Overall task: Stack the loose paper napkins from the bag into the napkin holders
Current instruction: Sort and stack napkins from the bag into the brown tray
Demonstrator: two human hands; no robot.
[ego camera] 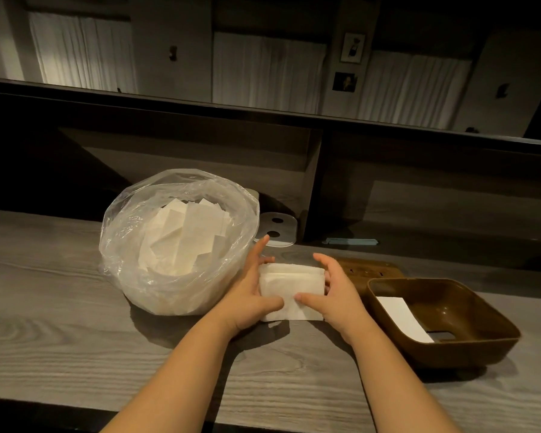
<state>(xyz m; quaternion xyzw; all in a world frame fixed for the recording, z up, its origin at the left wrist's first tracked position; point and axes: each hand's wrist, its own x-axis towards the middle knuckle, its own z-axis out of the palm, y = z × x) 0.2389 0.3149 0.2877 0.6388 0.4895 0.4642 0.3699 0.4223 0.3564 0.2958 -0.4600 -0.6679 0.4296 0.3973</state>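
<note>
A stack of white paper napkins (289, 287) stands on the grey wooden counter between my hands. My left hand (252, 295) grips its left side, thumb across the front. My right hand (331, 295) grips its right side, thumb on the front too. To the left, a clear plastic bag (175, 242) sits open with several loose white napkins inside. At the right, a brown napkin holder tray (469, 332) holds one white napkin (403, 317) lying flat in it.
A brown flat lid (366, 270) lies behind the tray. A clear acrylic piece with two dark holes (278, 228) stands behind the bag. A dark shelf unit rises at the back of the counter (59, 307).
</note>
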